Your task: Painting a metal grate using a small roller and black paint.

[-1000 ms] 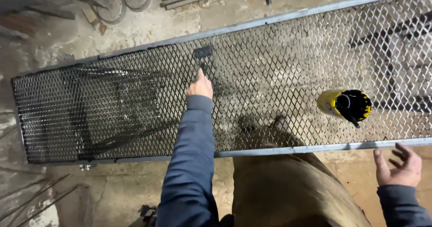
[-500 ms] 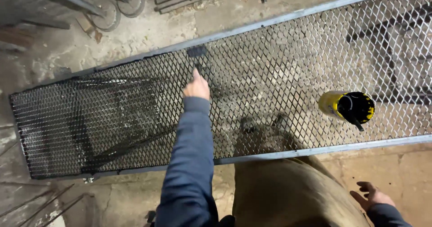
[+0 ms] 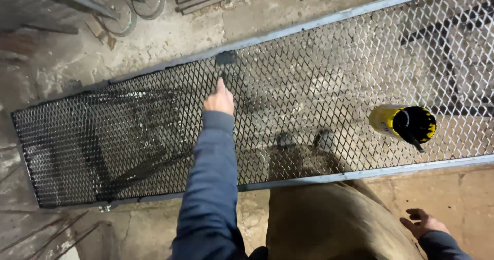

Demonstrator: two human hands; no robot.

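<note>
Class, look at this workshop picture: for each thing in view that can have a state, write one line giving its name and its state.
Paintbrush: held in the left hand, head on the mesh.
Left hand: closed on the brush handle.
Right hand: open, empty, low beside the leg.
Mesh panel: lying flat; left part painted black, right part bare grey.
Yellow paint can: open, standing on the mesh, a stick in it.

Count for you: 1 framed mesh panel [image 3: 319,64] running 8 to 2 o'clock, 1 paintbrush [image 3: 225,64] at 12, 1 yellow paint can [image 3: 401,123] at 3 o'clock. 2 hands: left hand [image 3: 219,99] on the brush, right hand [image 3: 423,222] at 5 o'clock. 2 round metal discs [image 3: 135,7] at 11 o'clock, 2 shoe tips [image 3: 303,140] seen through the mesh
</note>
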